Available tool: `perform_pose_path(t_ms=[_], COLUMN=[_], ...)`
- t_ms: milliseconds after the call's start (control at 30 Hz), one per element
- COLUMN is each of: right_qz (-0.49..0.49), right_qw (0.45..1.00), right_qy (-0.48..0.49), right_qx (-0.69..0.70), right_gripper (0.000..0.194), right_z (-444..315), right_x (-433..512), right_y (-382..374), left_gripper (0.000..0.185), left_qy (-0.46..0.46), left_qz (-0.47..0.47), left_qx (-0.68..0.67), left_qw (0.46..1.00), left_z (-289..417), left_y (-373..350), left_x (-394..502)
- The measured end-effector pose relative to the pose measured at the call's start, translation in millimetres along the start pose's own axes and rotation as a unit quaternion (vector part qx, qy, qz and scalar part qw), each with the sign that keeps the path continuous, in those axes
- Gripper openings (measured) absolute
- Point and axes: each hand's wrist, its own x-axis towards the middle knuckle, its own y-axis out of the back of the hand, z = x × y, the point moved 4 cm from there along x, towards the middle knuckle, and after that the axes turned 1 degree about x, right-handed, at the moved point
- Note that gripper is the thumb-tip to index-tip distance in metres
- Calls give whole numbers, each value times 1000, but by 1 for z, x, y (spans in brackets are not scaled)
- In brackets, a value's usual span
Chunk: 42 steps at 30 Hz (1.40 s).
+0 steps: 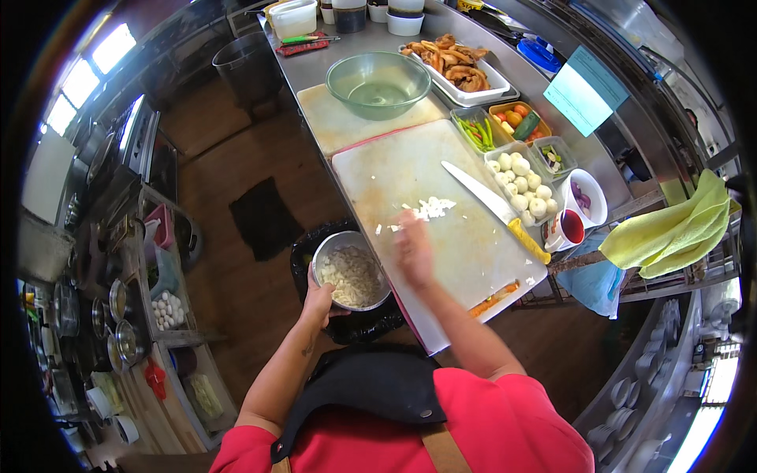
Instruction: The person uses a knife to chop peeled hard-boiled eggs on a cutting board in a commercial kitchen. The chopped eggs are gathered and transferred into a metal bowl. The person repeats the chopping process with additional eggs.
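Observation:
My left hand grips the rim of a round metal bowl, thumb on the near left side. Finely chopped white pieces, probably onion, partly fill this bowl, held just off the counter's left edge. Over the white cutting board my right hand is blurred, its fingertips at a small heap of chopped white pieces. Whether its fingers hold any pieces cannot be made out. To the right of the heap lies a kitchen knife with a yellow-wrapped handle, touched by neither hand.
Beyond the board stands a green translucent basin. Along the right are a tub of peeled onions, green chillies, a red-filled cup and a tray of browned meat. A black-lined bin sits below the bowl.

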Motion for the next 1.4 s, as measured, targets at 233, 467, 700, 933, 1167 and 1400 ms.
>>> perform_pose_path(t_ms=[233,467,700,933,1167,1400], right_qz=[-122,-259,-344,-250,-122,-134], right_qw=[977,958,923,947,889,928], right_qy=[1,70,174,-15,-119,-52], right_qx=[-172,105,13,-200,-425,-344], right_gripper=[45,35,31,61,60,63], right_z=[110,-42,-140,-23,106,119], right_x=[59,3,17,42,5,-35], right_y=[13,-77,-64,99,214,216], left_gripper=[87,75,54,60,61,73], left_qy=[-2,-9,-322,-226,-194,-281], left_qz=[-35,-23,-135,78,-36,427], left_qx=[11,-14,-73,-92,-112,18], left_qw=[999,1000,934,967,974,859], left_z=[6,-2,27,84,185,181], left_y=[0,8,25,62,-122,-215], left_x=[10,20,-19,22,95,116])
